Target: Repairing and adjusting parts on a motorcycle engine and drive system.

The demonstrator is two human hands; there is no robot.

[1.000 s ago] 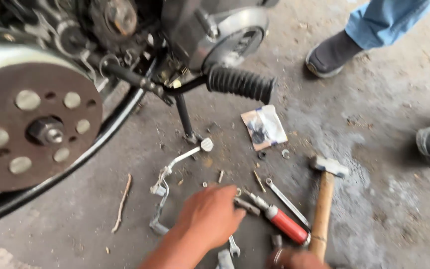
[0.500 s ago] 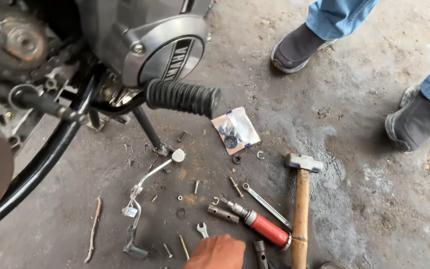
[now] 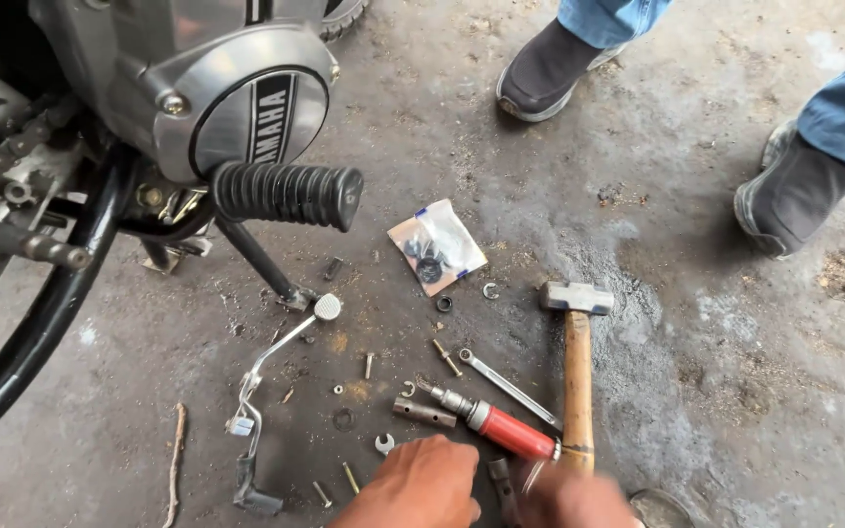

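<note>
My left hand (image 3: pixel 413 484) is low in the head view, knuckles up and fingers curled over the concrete floor, just below a small open spanner (image 3: pixel 384 445). My right hand (image 3: pixel 571 501) is blurred at the bottom edge, at the lower end of a wooden-handled hammer (image 3: pixel 577 381) and beside a red-handled screwdriver (image 3: pixel 509 431). Whether either hand grips anything is hidden. A thin flat spanner (image 3: pixel 507 387) lies between the screwdriver and the hammer.
A motorcycle's silver engine cover (image 3: pixel 237 98) and black rubber footpeg (image 3: pixel 286 194) fill the upper left. A bent chrome lever (image 3: pixel 264 379), loose bolts, and a small bag of parts (image 3: pixel 437 246) lie on the floor. Another person's shoes (image 3: pixel 548 68) (image 3: pixel 792 196) stand at the top right.
The view has swung so the motorcycle sits higher and further left. My left hand drew back from the tools toward the bottom edge, and my right hand has risen more into view by the hammer handle.
</note>
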